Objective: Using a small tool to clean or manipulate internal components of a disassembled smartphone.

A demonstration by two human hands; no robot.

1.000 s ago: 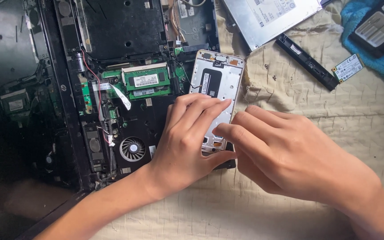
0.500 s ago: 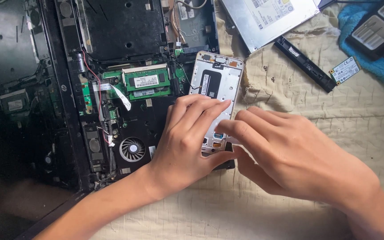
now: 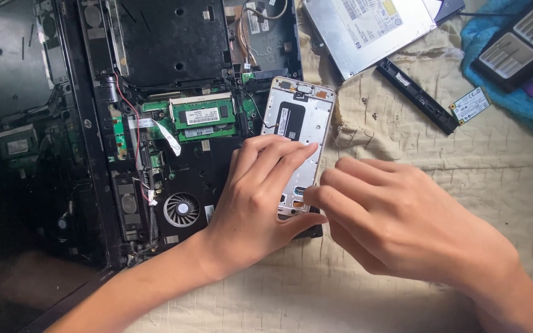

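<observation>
1. Head view, closest first: the left hand point(image 3: 251, 200) is spread flat, palm down, its fingers point(image 3: 279, 157) stretched out over the lower half of a silver phone frame point(image 3: 297, 126) and pinning it in place rather than gripping it.
2. Right beside it, the right hand point(image 3: 402, 228) comes in from the right with its fingers curled and fingertips point(image 3: 316, 196) pressed at the frame's bottom right edge. Can't tell if it's pinching anything small, the contact spot is hidden.
3. That phone frame lies back-up, straddling the right edge of an opened laptop chassis point(image 3: 174, 49) and the beige quilted cloth point(image 3: 414, 148).
4. Inside the laptop: a round cooling fan point(image 3: 181, 209) just left of the left wrist, and green memory modules point(image 3: 203, 117) further up.
5. Further out on the cloth: a black plastic strip point(image 3: 416, 95), a small green circuit card point(image 3: 470, 103), a silver optical drive point(image 3: 368, 28) at the top.
6. Far right corner: a black screwdriver bit case point(image 3: 519, 43) sitting on a blue towel point(image 3: 525, 105).
</observation>
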